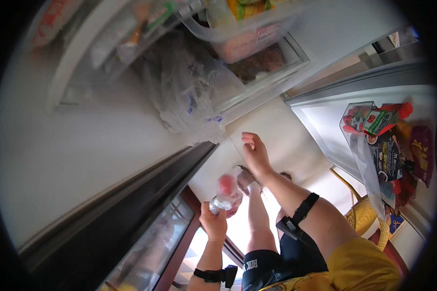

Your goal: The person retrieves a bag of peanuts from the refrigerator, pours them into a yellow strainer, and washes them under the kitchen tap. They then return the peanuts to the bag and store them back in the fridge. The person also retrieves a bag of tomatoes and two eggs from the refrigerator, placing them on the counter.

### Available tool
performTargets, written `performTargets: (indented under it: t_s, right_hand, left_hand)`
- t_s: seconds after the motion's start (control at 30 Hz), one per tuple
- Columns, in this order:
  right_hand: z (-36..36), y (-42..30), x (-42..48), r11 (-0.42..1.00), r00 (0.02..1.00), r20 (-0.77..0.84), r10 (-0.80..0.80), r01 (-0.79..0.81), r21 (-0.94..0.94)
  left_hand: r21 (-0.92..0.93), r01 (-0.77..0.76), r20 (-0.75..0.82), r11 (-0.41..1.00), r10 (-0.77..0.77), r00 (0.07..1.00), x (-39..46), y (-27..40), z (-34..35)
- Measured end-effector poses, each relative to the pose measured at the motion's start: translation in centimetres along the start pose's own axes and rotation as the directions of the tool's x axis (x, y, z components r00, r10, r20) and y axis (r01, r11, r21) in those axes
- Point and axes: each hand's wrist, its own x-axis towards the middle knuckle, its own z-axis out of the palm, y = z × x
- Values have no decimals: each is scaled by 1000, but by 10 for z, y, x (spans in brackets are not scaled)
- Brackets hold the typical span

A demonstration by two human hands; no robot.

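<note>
My left hand (214, 223) grips the gathered neck of a clear plastic bag (227, 192) with something red inside, at the lower middle. Up and to the right of it, my right hand (255, 151) is held over the floor with its fingers loosely curled and nothing in them. Above my hands, crumpled clear plastic bags (196, 98) hang over the front of an open refrigerator drawer (273, 82). A clear plastic bin (236, 43) with yellow and green packaging stands above the drawer.
An open refrigerator door (313, 116) at the right holds packed food bags (384, 156) in its rack. Another white door (94, 145) with a dark edge spans the left. A gold-coloured chair (364, 214) stands at the lower right.
</note>
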Motion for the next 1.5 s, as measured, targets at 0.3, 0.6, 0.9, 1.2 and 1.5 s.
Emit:
performTargets:
  t_s: [0.3,0.6,0.9,1.2,1.5]
  right_hand:
    - [-69,94,63,852,848,245,471,-509,124]
    - [-18,141,180,853,947,247,207,-298,428]
    - [-4,157,221,706,908,385,-167,-163,689]
    - [-27,171,134,762,912,399,-95,-191,619]
    - [-50,199,98,778,889,457,-32,-265,570]
  left_hand:
    - [9,-76,274,997,71,959,63,-56,23]
    - [5,-466,338,885,437,834,127,-117,51]
    - [-91,-538,305,838,537,786,141,-158,70]
    - [-14,-530,466,848,475,747,130,-159,46]
    - [53,-561,563,826,439,700,142,-157,50]
